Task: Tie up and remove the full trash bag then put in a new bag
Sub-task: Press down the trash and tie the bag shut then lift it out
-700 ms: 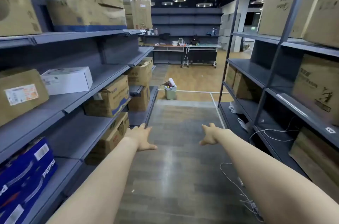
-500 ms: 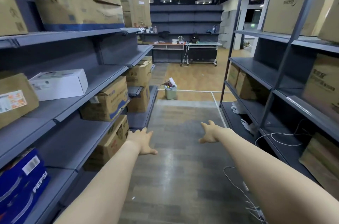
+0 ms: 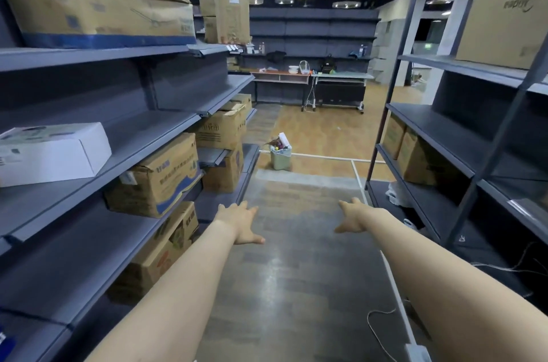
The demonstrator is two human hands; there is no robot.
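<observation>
Nearest, the left hand [image 3: 241, 222] and right hand [image 3: 353, 217] reached forward over the aisle floor [image 3: 296, 287], both spread flat and holding nothing; grey shelving [image 3: 166, 130] lined either side. Well ahead, at the aisle's far end, stood the small trash bin [image 3: 280, 157], heaped above its rim; the approach likely called for walking close, avoiding the loose cable [image 3: 376, 329], then gathering the bag's edges evenly before knotting.

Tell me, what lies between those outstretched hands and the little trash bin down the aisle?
Only bare grey floor, by the head view; left hand and right hand are open and empty, far short of the trash bin.
</observation>
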